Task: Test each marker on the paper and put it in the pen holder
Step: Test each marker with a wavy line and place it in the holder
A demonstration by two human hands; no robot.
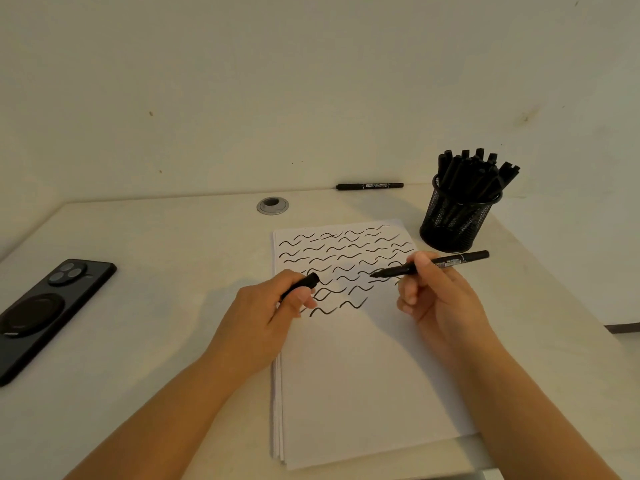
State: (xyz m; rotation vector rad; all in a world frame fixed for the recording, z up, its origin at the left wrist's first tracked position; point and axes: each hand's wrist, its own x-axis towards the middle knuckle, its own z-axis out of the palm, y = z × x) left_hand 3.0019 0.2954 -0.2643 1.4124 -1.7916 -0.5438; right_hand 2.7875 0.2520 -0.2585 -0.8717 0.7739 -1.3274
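Right hand (pixel 436 292) grips uncapped marker (pixel 429 265), tip seemingly touching paper (pixel 363 375); left hand (pixel 266 313) clasps cap (pixel 300 285).

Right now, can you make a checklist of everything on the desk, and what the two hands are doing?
Surface: pale desk against a pale wall.
Job's things: paper stack, top sheet covered with black squiggles in its upper part; mesh pen holder full of black markers; uncapped marker, tip on the paper; its cap; spare marker lying by the wall.
Clutter: black phone, face down at left.
Grippers: left hand holds the cap; right hand holds the uncapped marker.
Cables: nothing seen; a cable grommet sits in the desk.
Surroundings: nothing seen beyond the wall.
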